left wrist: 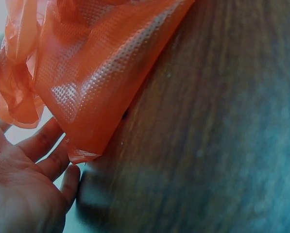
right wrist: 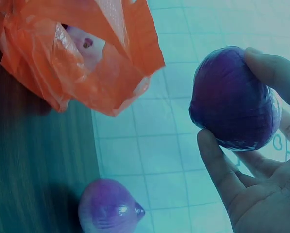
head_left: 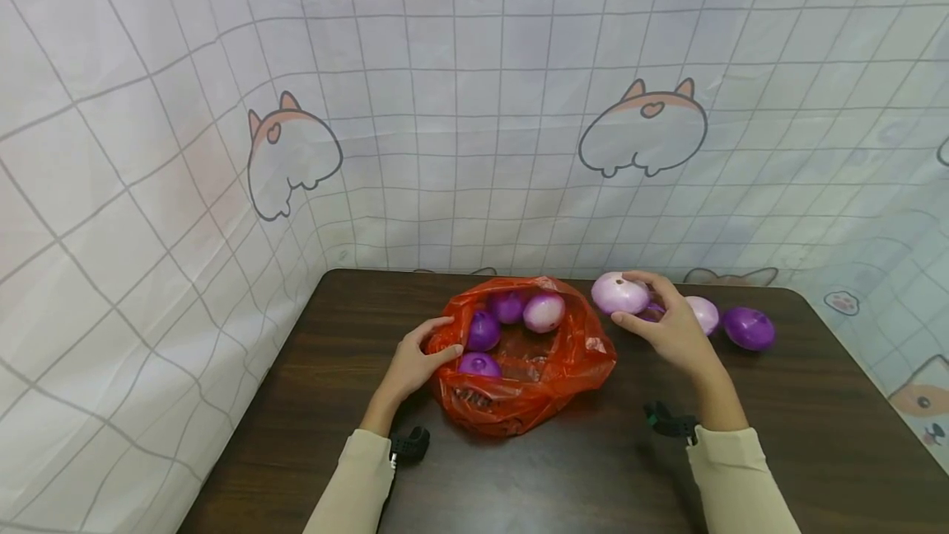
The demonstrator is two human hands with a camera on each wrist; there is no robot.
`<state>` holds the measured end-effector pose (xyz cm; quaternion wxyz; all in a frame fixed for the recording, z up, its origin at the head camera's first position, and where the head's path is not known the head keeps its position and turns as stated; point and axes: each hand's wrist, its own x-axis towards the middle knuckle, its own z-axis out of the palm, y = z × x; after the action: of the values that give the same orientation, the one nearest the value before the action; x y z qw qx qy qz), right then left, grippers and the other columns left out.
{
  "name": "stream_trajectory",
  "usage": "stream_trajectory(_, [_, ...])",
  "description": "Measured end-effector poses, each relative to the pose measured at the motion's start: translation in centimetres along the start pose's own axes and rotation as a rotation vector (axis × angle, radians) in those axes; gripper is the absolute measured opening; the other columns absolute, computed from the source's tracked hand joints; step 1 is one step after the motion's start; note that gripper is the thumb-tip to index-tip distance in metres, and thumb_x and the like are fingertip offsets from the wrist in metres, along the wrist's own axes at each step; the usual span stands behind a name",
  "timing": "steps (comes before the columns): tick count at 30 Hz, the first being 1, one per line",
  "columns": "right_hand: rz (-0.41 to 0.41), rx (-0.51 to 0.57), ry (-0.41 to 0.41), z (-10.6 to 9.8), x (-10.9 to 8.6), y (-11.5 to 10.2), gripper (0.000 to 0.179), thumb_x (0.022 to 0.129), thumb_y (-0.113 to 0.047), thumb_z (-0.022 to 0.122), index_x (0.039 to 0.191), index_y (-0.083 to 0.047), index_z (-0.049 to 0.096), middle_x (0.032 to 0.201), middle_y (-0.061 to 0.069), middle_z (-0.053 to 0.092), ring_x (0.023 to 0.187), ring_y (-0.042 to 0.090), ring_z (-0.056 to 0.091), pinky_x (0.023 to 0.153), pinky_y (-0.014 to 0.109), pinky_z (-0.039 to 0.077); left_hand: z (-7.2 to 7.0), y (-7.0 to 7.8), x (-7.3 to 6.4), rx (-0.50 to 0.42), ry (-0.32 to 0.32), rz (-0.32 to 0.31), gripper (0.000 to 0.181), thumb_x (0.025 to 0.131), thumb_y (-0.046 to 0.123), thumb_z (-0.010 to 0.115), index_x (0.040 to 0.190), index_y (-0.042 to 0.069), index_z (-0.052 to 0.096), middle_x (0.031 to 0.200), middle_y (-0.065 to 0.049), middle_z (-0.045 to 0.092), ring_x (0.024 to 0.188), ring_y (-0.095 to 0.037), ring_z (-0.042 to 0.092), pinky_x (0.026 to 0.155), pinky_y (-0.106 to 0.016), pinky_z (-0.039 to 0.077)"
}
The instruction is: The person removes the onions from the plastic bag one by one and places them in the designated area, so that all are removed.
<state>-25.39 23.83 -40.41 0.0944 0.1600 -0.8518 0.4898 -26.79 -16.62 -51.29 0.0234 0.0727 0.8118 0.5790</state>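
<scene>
Bagging looks about half done: four onions (head_left: 544, 313) visible inside red bag (head_left: 511, 412), mid-table (head_left: 319, 394); folds could hide more. Left hand (head_left: 412, 361) grips bag's left rim. Right hand (head_left: 678, 333) holds fifth onion (head_left: 619, 293) between thumb and fingers, right of bag. Probably remaining: that one plus three loose onions (head_left: 749, 328), far right, one mostly hidden behind right hand. In way: bag's crumpled right rim. Patterned cloth (head_left: 460, 130) beyond table.
</scene>
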Motion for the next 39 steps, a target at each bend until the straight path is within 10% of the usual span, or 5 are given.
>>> stream_trajectory(11, [0.051,-0.031,0.001,-0.4,-0.5,2.9,0.063,0.083,-0.029,0.076,0.137,-0.019,0.046,0.138,0.007,0.048,0.118,0.023,0.052,0.088,0.009,0.044,-0.4,2.4,-0.8,0.046,-0.052,-0.016,0.057,0.087,0.033,0.071,0.139,0.019,0.05,0.13,-0.011,0.059,0.11,-0.026,0.06,0.089,-0.04,0.055])
stream_trajectory(18, [0.076,-0.088,-0.003,-0.8,-1.1,3.9,0.064,0.084,-0.031,0.075,0.138,-0.016,0.045,0.139,0.012,0.045,0.122,0.03,0.05,0.101,0.047,0.046,0.0,0.6,-0.1,0.015,-0.003,-0.013,0.056,0.083,0.04,0.074,0.134,0.03,0.054,0.128,-0.006,0.06,0.11,-0.025,0.06,0.089,-0.042,0.055])
stream_trajectory(25, [0.075,-0.092,-0.039,-1.2,-1.3,4.9,0.061,0.086,-0.03,0.073,0.138,-0.015,0.045,0.137,0.015,0.045,0.118,0.034,0.053,0.088,0.022,0.049,0.0,-0.2,0.1,0.006,0.014,0.001,0.053,0.079,0.047,0.076,0.127,0.04,0.056,0.124,0.001,0.062,0.106,-0.023,0.061,0.087,-0.041,0.056])
stream_trajectory(39, [0.135,-0.1,-0.009,-2.4,-1.8,8.2,0.059,0.085,-0.029,0.073,0.136,-0.015,0.048,0.134,0.014,0.049,0.112,0.031,0.055,0.079,0.02,0.048,0.0,-0.4,0.1,0.014,0.012,-0.007,0.054,0.079,0.05,0.075,0.128,0.041,0.055,0.126,0.001,0.06,0.108,-0.022,0.061,0.087,-0.041,0.056])
